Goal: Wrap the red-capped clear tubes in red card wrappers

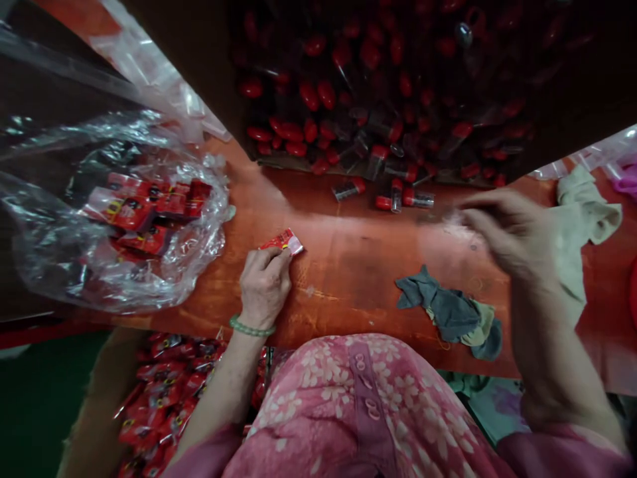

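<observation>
My left hand (266,285) rests on the orange tabletop, its fingers closed on a small red printed card packet (283,242) with a pale end. My right hand (512,229) is raised over the right of the table and smeared by motion. Its thumb and fingers come together at a whitish, see-through blur that I cannot make out. Between the hands, close to the box, lie several small clear tubes with red caps (418,199). A crumpled grey-green cloth (440,302) lies below and left of my right hand.
A large cardboard box (194,60) full of red-capped tubes stands at the back. To the left, a clear plastic bag (199,265) holds red packets. Under the table's front edge, a carton (94,405) holds more. A pale cloth (572,245) lies at the right.
</observation>
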### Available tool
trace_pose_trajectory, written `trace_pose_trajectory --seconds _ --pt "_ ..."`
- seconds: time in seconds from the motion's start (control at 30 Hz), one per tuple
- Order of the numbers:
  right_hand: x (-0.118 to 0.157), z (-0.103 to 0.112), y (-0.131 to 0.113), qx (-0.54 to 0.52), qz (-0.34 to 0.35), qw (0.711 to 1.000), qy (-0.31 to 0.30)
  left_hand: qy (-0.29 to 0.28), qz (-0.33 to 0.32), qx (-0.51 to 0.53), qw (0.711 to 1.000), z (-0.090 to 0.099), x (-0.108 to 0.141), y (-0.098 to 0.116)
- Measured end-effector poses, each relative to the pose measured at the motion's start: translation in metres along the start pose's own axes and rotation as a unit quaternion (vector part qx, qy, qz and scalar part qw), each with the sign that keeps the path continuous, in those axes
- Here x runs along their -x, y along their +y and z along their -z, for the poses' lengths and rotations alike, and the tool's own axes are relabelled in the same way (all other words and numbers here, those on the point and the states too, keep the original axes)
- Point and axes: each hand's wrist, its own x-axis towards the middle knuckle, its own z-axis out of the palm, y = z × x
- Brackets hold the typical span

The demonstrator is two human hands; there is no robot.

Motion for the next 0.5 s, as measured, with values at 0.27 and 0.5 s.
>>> trace_pose_trajectory --seconds 0.27,0.5 --pt "-0.082 -0.157 -0.041 0.179 0.158 0.954 -0.183 -0.079 0.039 0.072 0.994 0.018 -0.015 0.002" --pt "-0.092 -0.182 -0.033 0.184 0.200 0.943 -0.191 -0.166 0.037 -0.050 0.984 0.024 -0.025 0.014"
